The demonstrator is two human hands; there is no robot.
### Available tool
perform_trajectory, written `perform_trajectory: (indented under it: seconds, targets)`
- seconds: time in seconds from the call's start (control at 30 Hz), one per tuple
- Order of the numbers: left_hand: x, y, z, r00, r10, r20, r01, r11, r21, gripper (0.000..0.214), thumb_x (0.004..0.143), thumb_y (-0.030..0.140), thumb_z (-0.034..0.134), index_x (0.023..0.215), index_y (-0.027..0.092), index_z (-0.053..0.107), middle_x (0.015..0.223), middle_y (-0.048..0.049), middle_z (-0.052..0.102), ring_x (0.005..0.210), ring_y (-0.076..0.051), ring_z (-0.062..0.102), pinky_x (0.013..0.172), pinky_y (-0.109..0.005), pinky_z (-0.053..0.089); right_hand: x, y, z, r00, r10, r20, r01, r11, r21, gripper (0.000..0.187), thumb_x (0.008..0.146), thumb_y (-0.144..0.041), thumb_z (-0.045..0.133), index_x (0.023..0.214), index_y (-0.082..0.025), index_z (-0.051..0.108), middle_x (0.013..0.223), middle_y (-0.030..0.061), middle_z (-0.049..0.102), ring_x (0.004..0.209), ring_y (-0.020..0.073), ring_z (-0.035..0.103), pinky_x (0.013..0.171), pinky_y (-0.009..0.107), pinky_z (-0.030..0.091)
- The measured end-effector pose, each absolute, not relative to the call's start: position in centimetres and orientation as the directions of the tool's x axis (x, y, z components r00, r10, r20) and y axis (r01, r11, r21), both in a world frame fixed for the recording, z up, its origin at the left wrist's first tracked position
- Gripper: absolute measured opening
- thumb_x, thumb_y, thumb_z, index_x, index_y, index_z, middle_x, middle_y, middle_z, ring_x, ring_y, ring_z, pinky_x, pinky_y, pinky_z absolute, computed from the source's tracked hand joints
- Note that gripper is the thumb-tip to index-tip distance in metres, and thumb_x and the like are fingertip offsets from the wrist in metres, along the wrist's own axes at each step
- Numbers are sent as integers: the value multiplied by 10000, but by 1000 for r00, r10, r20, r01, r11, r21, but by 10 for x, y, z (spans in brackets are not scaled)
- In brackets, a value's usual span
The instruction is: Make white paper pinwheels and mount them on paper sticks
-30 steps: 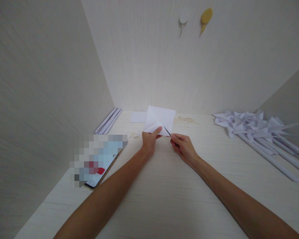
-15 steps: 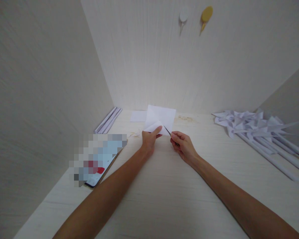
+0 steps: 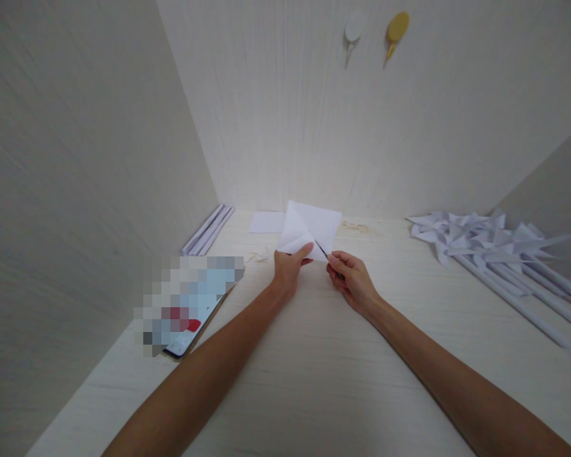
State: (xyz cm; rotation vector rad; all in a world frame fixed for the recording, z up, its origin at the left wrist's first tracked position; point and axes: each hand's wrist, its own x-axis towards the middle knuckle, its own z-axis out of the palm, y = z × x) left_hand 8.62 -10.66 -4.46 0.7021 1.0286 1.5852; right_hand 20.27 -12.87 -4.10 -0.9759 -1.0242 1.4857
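A square sheet of white paper [image 3: 318, 219] with diagonal creases is held up off the table near the back wall. Its lower left edge is pinched by my left hand [image 3: 289, 263], the thumb on top and fingers beneath. My right hand [image 3: 354, 276] is closed around a pair of scissors [image 3: 321, 249], whose thin dark blade lies at the paper's lower right part, pointing up and left toward its middle. The handles are mostly hidden in my fingers.
A phone [image 3: 204, 311] lies at left, partly blurred out. Rolled paper sticks [image 3: 209, 231] lie behind it. Another paper piece [image 3: 265, 222] lies at the back wall. Several paper pinwheels [image 3: 471, 235] on sticks are piled at right. Two hooks, white [image 3: 353, 30] and yellow [image 3: 398, 27], are on the wall.
The paper has turned slightly clockwise in my left hand and shifted a little right. The blade remains at the sheet; both hands have barely moved.
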Motion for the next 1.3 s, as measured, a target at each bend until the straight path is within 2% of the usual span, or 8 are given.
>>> perform_trajectory:
  seconds: [0.33,0.93,1.1,1.2,1.3]
  targets:
    - [88,-108,-45,-246,967,-62,-451,-57,891,283,495,201,717,761,120,665,778,-63,683,655,-137,606,521,-209,495,202,-129,-39,-129,990,-59,-304,-96,-948,286,555,-361,687,647,-161,504,425,-84,410,305,3,226,316,181,79]
    - [88,-108,-46,-227,972,-67,-437,-40,898,261,475,202,724,714,120,659,738,-54,674,613,-134,591,517,-232,486,200,-129,-41,-107,993,-53,-305,-83,-949,295,566,-364,681,606,-166,467,422,-83,409,305,-1,229,316,173,84]
    - [87,-107,-45,-209,975,-72,-489,-41,871,295,461,207,729,733,123,651,763,-56,669,637,-131,589,538,-231,477,200,-130,-41,-100,993,-59,-306,-87,-948,288,571,-370,674,639,-165,484,403,-90,394,302,-2,214,323,169,70]
    - [79,-102,-44,-252,966,-66,-515,-76,854,266,488,245,708,715,127,634,705,-30,645,582,-96,555,487,-193,424,201,-129,-42,-104,992,-68,-312,-97,-945,290,570,-372,675,647,-164,488,396,-93,391,299,-4,204,324,169,60]
    - [67,-96,-43,-299,953,-56,-457,-91,885,218,489,257,700,644,125,622,573,15,580,485,-58,487,414,-159,319,202,-128,-42,-110,992,-69,-311,-100,-945,302,547,-361,693,607,-163,474,403,-87,403,302,-3,228,322,171,64]
